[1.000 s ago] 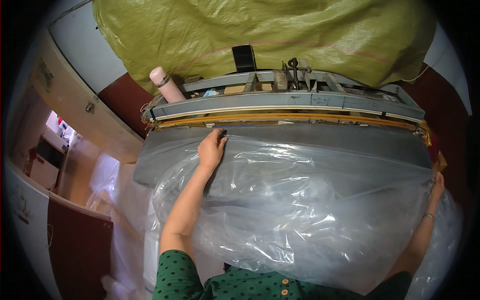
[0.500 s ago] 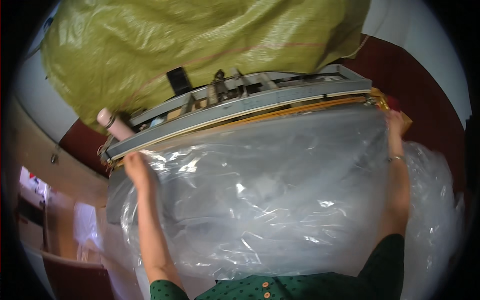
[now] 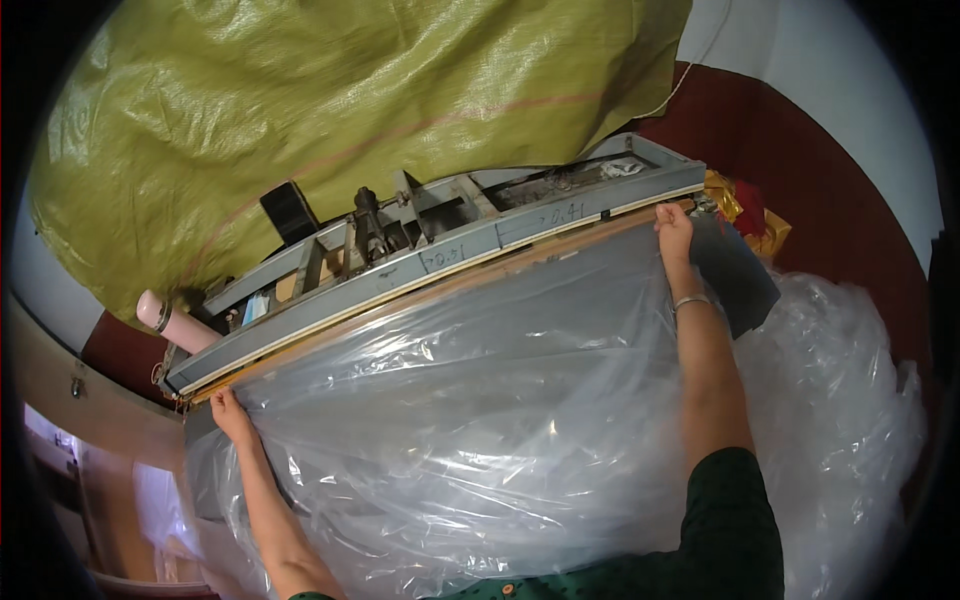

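Clear plastic film [image 3: 470,420] lies spread and wrinkled over a grey flat surface [image 3: 735,265], and hangs in loose folds on the right. My left hand [image 3: 228,412] is closed on the film's far edge at the left, beside the machine's long bar. My right hand [image 3: 675,232] pinches the same edge near the bar's right end. The film is stretched between my two hands. Just beyond them runs a long grey metal frame [image 3: 440,262] with an orange-brown strip [image 3: 520,258] along its near side.
A pink bottle [image 3: 175,322] leans at the frame's left end. A black phone [image 3: 289,212] rests against a large yellow-green woven sheet [image 3: 330,90] behind. Gold and red wrapping [image 3: 750,215] sits by the right end. An opening with a wooden edge [image 3: 100,390] is at the left.
My view has shifted, so the frame appears more tilted. My right hand has come inward from the bar's right end, uncovering the grey surface's corner there. Both hands still hold the film.
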{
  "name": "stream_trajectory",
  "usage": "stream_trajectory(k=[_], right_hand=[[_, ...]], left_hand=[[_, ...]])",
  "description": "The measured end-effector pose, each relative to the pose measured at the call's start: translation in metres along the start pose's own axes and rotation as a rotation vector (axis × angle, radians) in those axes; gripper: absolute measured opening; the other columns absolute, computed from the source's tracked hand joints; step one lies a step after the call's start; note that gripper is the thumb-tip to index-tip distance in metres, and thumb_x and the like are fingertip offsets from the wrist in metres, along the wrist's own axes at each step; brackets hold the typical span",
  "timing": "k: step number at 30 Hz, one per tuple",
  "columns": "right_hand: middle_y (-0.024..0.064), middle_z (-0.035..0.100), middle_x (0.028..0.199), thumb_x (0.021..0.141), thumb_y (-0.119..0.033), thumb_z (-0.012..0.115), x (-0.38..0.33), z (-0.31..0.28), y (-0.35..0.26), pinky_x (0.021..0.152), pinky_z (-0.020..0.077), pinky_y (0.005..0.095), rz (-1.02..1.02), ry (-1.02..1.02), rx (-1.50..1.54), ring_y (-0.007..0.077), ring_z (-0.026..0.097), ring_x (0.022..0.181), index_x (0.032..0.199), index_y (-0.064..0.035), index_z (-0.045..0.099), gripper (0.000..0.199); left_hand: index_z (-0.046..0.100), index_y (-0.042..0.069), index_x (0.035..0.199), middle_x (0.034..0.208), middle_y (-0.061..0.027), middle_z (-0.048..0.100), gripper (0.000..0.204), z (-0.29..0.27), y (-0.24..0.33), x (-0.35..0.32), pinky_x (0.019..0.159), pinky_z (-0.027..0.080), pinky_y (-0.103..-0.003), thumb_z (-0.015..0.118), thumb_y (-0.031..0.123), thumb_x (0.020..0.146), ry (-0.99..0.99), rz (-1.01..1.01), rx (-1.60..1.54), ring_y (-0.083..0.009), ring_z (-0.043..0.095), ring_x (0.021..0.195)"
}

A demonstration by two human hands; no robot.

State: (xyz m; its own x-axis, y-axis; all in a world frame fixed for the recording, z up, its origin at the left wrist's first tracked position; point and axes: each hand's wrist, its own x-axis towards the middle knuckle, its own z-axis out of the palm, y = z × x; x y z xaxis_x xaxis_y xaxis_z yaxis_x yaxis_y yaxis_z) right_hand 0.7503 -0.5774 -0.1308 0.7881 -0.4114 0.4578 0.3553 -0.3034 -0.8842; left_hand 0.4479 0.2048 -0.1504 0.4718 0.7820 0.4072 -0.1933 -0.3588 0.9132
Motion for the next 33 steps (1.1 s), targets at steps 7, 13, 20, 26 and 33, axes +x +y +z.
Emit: stream_trajectory(k=[7, 13, 20, 26, 33], right_hand=[[0.0018, 0.055, 0.06, 0.081, -0.013, 0.063, 0.013, 0.003, 0.018, 0.046, 0.0405, 0.0225, -0.076, 0.121, 0.077, 0.0089, 0.048, 0.047, 0.083, -0.0008, 0.056, 0.014], [0.0065, 0.055, 0.065, 0.081, -0.006, 0.057, 0.015, -0.002, 0.016, 0.042, 0.0416, 0.0253, 0.126, 0.138, 0.063, 0.0121, 0.049, 0.046, 0.09, -0.0025, 0.047, 0.015], [0.0104, 0.055, 0.071, 0.085, -0.006, 0.045, 0.01, -0.006, 0.008, 0.041, 0.0431, 0.0274, 0.192, 0.192, 0.18, 0.0168, 0.053, 0.049, 0.099, -0.0057, 0.045, 0.013], [0.0131, 0.059, 0.084, 0.085, -0.015, 0.052, 0.005, 0.008, -0.049, 0.07, 0.0463, 0.0378, -0.129, 0.327, -0.504, 0.0278, 0.059, 0.075, 0.102, -0.0018, 0.049, 0.021], [0.0093, 0.058, 0.084, 0.083, -0.01, 0.056, -0.141, 0.163, -0.272, 0.071, 0.0446, 0.03, -0.524, -0.52, 0.083, 0.0209, 0.057, 0.079, 0.089, -0.002, 0.057, 0.01]], left_hand=[[0.048, 0.007, 0.077, 0.067, 0.0061, 0.042, 0.014, 0.016, -0.003, 0.008, 0.056, 0.029, -0.016, 0.056, 0.013, 0.087, -0.017, 0.04, 0.064, -0.0032, 0.034, 0.061], [0.047, 0.01, 0.081, 0.071, 0.0054, 0.045, 0.014, 0.017, 0.017, -0.001, 0.053, 0.029, -0.017, 0.057, 0.017, 0.087, 0.016, -0.001, 0.1, -0.0027, 0.035, 0.061], [0.047, 0.01, 0.084, 0.065, 0.0051, 0.044, 0.008, 0.019, 0.031, -0.008, 0.044, 0.028, -0.019, 0.053, 0.016, 0.085, 0.061, -0.057, -0.063, -0.003, 0.036, 0.051], [0.051, 0.008, 0.086, 0.068, 0.0032, 0.048, 0.003, 0.006, 0.055, -0.016, 0.05, 0.033, -0.018, 0.05, 0.01, 0.086, -0.198, -0.117, 0.051, -0.0039, 0.041, 0.057], [0.05, 0.005, 0.09, 0.075, 0.0018, 0.049, 0.004, -0.037, 0.164, -0.079, 0.061, 0.038, -0.019, 0.053, 0.006, 0.087, -0.293, 0.101, -0.066, -0.0053, 0.047, 0.068]])
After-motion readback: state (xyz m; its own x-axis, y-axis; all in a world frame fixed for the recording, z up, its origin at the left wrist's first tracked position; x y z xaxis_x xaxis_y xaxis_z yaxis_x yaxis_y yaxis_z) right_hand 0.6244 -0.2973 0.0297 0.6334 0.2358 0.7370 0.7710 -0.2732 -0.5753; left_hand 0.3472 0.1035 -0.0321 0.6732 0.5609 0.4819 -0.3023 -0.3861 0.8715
